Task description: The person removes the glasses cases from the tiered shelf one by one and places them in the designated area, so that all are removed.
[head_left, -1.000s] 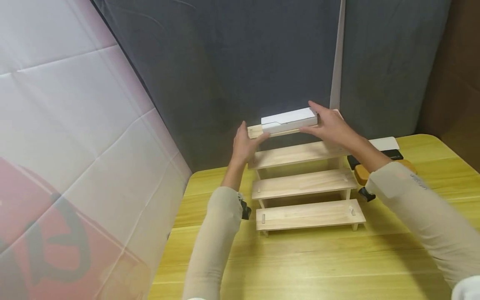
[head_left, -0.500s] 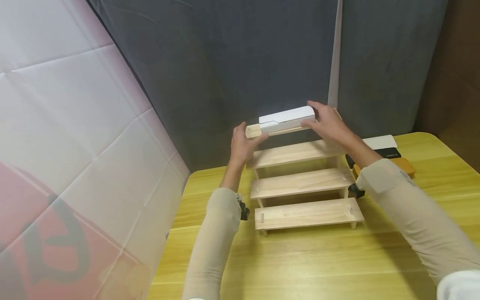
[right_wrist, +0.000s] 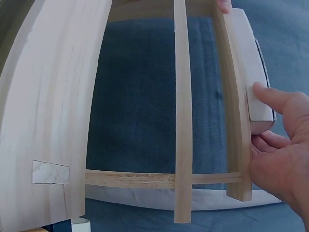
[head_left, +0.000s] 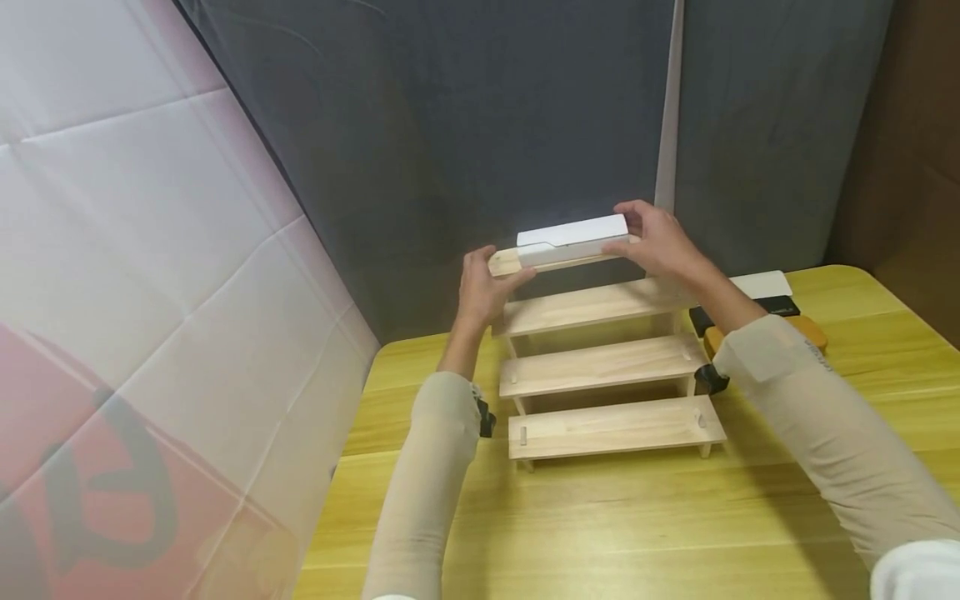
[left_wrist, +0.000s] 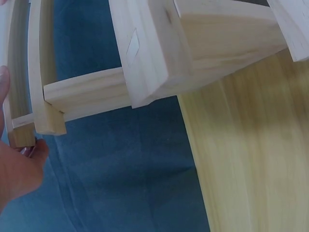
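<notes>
A stepped wooden display shelf [head_left: 603, 365] with several pale boards stands on the table. On its top board [head_left: 506, 262] lies a long white box [head_left: 572, 234]. My left hand [head_left: 482, 292] grips the left end of that top board, thumb in front and fingers behind. In the left wrist view only part of this hand [left_wrist: 19, 169] shows, at the board's end. My right hand [head_left: 662, 242] pinches the right end of the box, its thumb on the front face. The right wrist view shows the thumb on the box [right_wrist: 252, 72] and the other fingers partly hidden below its end.
Right of the shelf lie an orange case [head_left: 810, 333], a black box [head_left: 780, 306] and a white flat item [head_left: 763, 285], partly behind the right forearm. A grey curtain [head_left: 450, 150] hangs behind the yellow wood-grain table [head_left: 600, 533]. A white panel [head_left: 172, 208] rises at left.
My right thumb has moved from the top board's front edge up onto the front face of the white box. The left hand keeps its grip; the head view has shifted slightly.
</notes>
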`<state>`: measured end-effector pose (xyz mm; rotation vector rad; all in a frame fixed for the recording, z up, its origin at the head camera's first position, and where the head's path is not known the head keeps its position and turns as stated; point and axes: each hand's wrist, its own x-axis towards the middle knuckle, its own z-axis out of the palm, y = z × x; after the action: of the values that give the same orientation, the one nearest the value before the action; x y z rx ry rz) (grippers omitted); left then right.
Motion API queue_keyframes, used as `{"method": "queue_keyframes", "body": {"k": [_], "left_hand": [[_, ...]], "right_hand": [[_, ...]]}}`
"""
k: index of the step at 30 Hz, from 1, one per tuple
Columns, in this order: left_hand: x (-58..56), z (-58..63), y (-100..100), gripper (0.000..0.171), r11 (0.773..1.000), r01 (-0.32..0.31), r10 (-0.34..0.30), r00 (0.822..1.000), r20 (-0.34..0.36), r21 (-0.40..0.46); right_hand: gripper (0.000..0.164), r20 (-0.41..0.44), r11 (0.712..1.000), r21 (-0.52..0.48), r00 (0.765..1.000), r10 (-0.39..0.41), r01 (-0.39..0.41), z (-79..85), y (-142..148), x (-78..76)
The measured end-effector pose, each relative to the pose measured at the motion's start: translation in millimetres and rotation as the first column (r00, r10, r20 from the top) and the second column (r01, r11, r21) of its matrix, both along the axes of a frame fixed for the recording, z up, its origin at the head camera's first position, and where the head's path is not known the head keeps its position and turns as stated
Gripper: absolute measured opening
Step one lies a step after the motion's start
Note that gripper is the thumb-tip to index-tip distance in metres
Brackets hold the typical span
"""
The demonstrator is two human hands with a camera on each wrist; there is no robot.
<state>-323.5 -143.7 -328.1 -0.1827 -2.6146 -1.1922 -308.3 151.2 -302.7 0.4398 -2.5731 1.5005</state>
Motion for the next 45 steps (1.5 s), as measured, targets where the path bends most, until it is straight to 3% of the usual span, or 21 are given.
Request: {"method": "queue_keyframes", "body": {"k": [23,37,45], "left_hand": [[-7.7,-5.5,-6.5,0.096,0.999,0.017,-0.018,1.000,0.019,0.038],[-7.5,-2.2,-6.6,0.096,1.000,0.019,-0.019,0.999,0.029,0.021],[-8.3,-2.0,-6.4,0.096,1.000,0.014,-0.015,0.999,0.033,0.015]], "right_hand": [[0.068,0.027,0.998,-0.036,0.998,0.057,-0.056,-0.9,3.6,0.1],[0.063,-0.067,0.993,-0.115,0.997,-0.043,0.035,-4.6,2.5,8.8],[0.063,-0.061,0.992,-0.109,0.996,-0.071,0.064,-7.8,8.4,16.9]]}}
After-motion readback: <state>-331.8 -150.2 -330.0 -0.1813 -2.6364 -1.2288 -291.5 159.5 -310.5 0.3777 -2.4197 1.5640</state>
